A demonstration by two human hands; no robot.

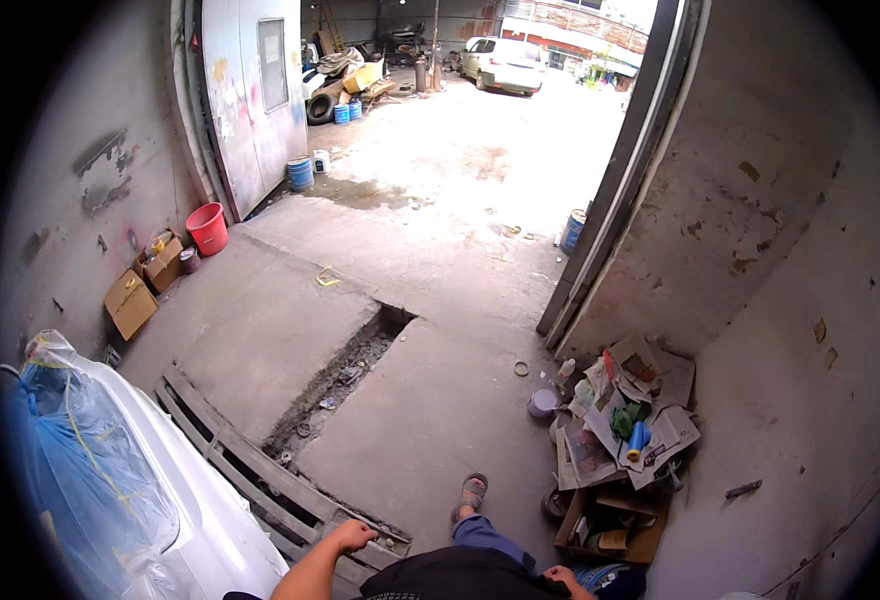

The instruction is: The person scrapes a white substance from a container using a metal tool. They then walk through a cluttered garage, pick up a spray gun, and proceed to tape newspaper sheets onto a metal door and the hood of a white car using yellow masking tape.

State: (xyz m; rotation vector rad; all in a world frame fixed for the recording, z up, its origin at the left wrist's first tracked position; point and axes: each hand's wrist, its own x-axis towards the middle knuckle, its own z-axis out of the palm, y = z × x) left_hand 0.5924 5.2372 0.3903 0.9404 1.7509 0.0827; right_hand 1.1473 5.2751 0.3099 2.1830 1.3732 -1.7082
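Note:
My left hand [356,535] hangs in front of me over the near end of a slatted floor grate [250,488]. Its fingers are curled in, and nothing shows in them. Of my right hand [562,576] only a small part appears at the lower edge, beside my dark clothing; its fingers are hidden. A white car body [200,520], partly masked with blue-tinted plastic film [90,450], stands to the left of my left hand. Nearest to my right hand is an open cardboard box [644,535] with odds and ends inside. One sandalled foot [470,495] is forward on the concrete.
A debris-filled trench [345,375] cuts through the floor ahead. Crumpled newspapers [650,400] and a lidded can [542,403] lie along the right wall. A red bucket [207,228] and cardboard boxes [130,303] line the left wall. Outside the doorway a white car [505,65] is parked.

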